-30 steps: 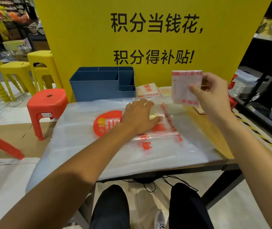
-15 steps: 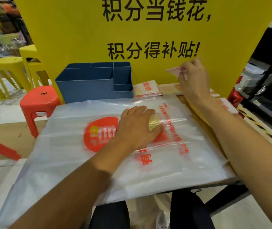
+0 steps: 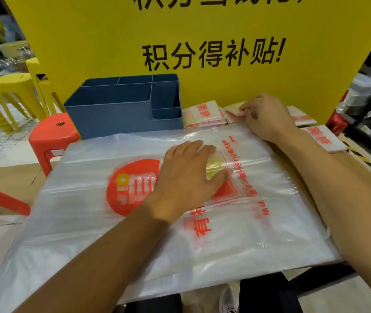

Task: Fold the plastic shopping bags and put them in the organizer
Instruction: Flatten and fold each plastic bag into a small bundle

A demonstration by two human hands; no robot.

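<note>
The right hand (image 3: 268,117) has come down from the air and pinches a folded bag (image 3: 236,108) onto the pile just right of the blue organizer (image 3: 121,109) (still empty). The left hand (image 3: 189,177) lies flat on the big bag (image 3: 225,233) on the counter.

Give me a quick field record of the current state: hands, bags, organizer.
left hand: flat on the unfolded bag, pressing it down
right hand: pinching a folded bag at the table's back edge
other folded bags: one beside the organizer, one far right
organizer: blue; no bags seen inside
</note>
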